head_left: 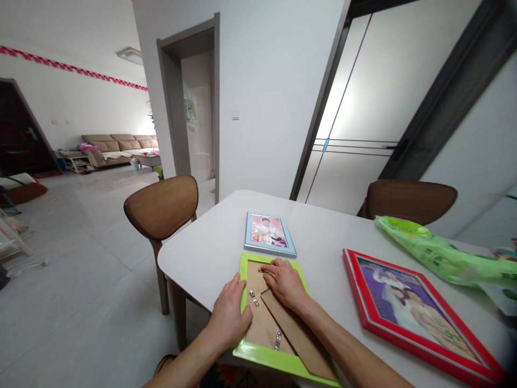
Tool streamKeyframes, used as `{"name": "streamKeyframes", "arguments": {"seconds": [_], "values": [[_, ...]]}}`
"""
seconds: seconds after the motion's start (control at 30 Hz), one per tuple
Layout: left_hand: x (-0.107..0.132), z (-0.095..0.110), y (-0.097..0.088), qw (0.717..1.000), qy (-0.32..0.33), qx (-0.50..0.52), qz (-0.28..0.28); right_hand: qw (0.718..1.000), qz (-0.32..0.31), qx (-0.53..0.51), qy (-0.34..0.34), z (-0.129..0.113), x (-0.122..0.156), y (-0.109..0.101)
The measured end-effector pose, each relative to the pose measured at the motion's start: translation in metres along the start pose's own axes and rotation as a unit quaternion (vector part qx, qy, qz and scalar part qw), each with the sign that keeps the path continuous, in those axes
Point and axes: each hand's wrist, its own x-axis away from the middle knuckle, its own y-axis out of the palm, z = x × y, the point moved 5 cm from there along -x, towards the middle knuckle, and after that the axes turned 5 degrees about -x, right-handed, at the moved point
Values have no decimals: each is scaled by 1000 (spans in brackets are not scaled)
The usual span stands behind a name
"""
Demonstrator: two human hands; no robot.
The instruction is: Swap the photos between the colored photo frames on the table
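Observation:
A lime-green picture frame (262, 354) lies face down at the near edge of the table, its brown backing board (258, 318) showing. My left hand (230, 312) is closed on the frame's left side, the thumb over the rim. Across the upper part of the backing rests my right hand (285, 283), its bent fingers at a small metal clip (262, 270) near the top edge and partly covering it. A brown stand leg (301, 339) runs down the back, partly under my right wrist. Two more metal clips, a left clip (253, 298) and a lower clip (278, 340), show on the board.
Beyond the green frame lies a light-blue picture frame (270, 249) with a photo. A large red picture frame (363, 307) is at the right on the white table (323, 226), near a green plastic bag (444, 258). Wooden chairs stand at the left (165, 207) and far right (412, 200).

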Motion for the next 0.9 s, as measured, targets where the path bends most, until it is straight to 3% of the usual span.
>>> {"name": "streamKeyframes", "arguments": {"seconds": [0.1, 0.17, 0.23, 0.3, 0.67, 0.8, 0.9], "values": [[1, 1, -1, 1000, -2, 4, 1, 996, -35, -65, -52, -11, 23, -14], [1, 2, -1, 1000, -6, 3, 0, 983, -103, -122, -93, -18, 45, -21], [0, 4, 0, 1000, -10, -3, -3, 969, -169, -147, -102, -21, 65, -25], [-2, 5, 1, 1000, -13, -7, -6, 965, -196, -150, -87, -19, 78, -26], [-3, 6, 5, 1000, -11, -6, -7, 985, -92, -128, -68, -19, 79, -16], [-3, 8, 3, 1000, -11, 8, 0, 991, -39, -124, -19, -8, 78, -15], [-4, 8, 3, 1000, -17, 6, 0, 992, -37, -118, -6, -5, 75, -15]]}}
